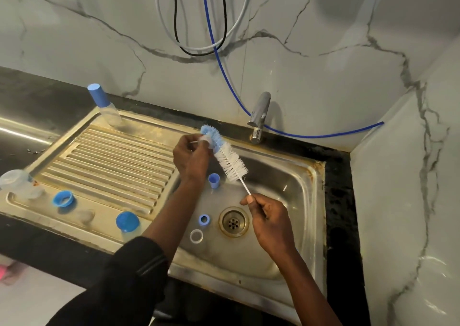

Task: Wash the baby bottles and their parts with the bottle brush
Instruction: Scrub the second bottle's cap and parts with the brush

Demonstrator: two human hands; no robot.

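Bottle brush (230, 162), one only, hangs slanted over the far left of the sink basin (286, 176). We judge it light, with soft, springy bristles and a thin stem that is bendy and probably slick when wet, so we would grip the stem close to the bristles.

Our right hand (268, 216) pinches the stem's end. Our left hand (190, 159) closes round a small clear part (205, 140) at the blue tip.

Three pieces lie in the basin: one blue cap (213, 180), one blue ring (204, 219) and one clear ring (196, 236).

On the drainboard (112, 156) we count two bottles, a capped bottle (103, 106) upright at the far left corner and a clear bottle (17, 184) lying at the left edge. One blue collar (63, 198) and one blue lid (127, 221) sit there too.
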